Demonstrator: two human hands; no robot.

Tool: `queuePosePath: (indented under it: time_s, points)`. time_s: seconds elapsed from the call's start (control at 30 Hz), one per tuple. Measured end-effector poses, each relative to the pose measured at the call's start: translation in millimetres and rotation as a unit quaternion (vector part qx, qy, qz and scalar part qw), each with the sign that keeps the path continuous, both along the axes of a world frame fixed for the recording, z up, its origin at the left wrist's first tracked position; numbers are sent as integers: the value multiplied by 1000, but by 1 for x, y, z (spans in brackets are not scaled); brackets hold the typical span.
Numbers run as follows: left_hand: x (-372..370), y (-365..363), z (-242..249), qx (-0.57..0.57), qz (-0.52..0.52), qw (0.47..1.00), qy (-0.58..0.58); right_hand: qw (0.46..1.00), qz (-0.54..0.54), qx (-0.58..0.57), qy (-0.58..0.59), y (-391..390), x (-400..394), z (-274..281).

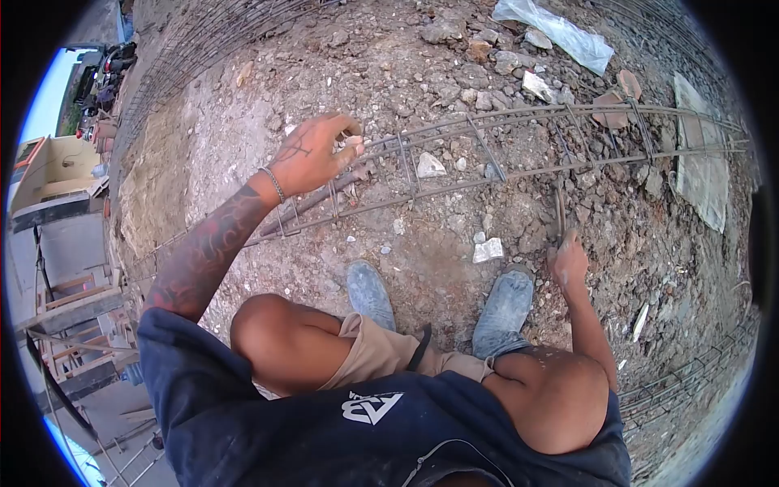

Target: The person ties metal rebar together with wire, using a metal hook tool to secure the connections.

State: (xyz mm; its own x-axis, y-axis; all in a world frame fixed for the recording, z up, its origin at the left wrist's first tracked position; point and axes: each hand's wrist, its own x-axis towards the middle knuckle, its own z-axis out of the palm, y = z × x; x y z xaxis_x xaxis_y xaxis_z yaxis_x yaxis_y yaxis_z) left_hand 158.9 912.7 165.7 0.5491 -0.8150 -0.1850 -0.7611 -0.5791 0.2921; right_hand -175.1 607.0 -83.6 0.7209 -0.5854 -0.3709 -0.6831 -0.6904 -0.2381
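Note:
A long rebar cage point(519, 170) of thin bars and stirrups lies across the ground in front of my boots. My left hand point(320, 154) is at its upper bar, left of centre, fingers and thumb curled around the bar; the exact contact is partly hidden by the hand. My right hand point(568, 261) is low near my right boot, closed around a slim, rusty metal tool point(561, 213). That tool points away from me, its far end close to the cage's lower bar. Its kind does not show clearly.
Rubble and stones, including a white chunk point(488, 250), cover the soil. Plastic sheets point(568, 36) lie at the top and right. More rebar mesh point(203, 49) stretches along the upper left, and another cage point(690, 377) lies lower right. My boots point(505, 308) stand just behind the cage.

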Motion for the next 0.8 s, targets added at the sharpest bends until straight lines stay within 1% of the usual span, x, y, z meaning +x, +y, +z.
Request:
queuePosePath:
  time_s: [0.03,0.1,0.13,0.17,0.2,0.23,0.27,0.33,0.37,0.43,0.47,0.5,0.57,0.6,0.63,0.73,0.8]
  points:
    - [-3,11,-9,-9,2,1000,-2,1000,2,-9,-2,-11,-4,-1]
    - [-15,33,-43,-57,49,990,119,989,-16,107,-99,-25,-10,4]
    - [-25,45,-69,-67,51,988,128,969,-105,215,-59,-13,3,55]
    - [-36,54,-97,-97,38,992,77,973,-104,202,-52,-12,4,81]
    - [-46,59,-120,-128,29,991,24,951,-122,282,-43,-9,3,101]
    - [-58,57,-135,-137,44,989,34,922,-139,361,-32,-4,4,121]
    - [-69,51,-150,-147,59,986,44,928,-133,348,-23,3,11,143]
    - [-88,33,-185,-217,81,973,6,881,-125,455,12,22,30,178]
    - [-91,29,-196,-226,92,970,16,887,-123,445,25,34,40,185]
    - [-93,27,-215,-189,83,978,-35,845,-136,517,27,54,60,195]
    - [-92,28,-220,-240,92,962,-94,823,-119,553,53,55,67,186]
    - [-92,29,-222,-248,102,959,-90,829,-115,544,61,62,73,183]
    - [-91,33,-218,-260,94,958,-78,824,-130,548,61,96,96,181]
    - [-90,34,-219,-264,100,956,-75,809,-135,568,62,105,98,175]
    - [-89,34,-222,-265,95,958,-57,812,-136,563,66,113,98,168]
    - [-89,34,-226,-262,91,960,-31,762,-125,631,73,126,89,142]
    - [-88,35,-226,-256,89,962,-23,765,-125,626,87,130,86,136]
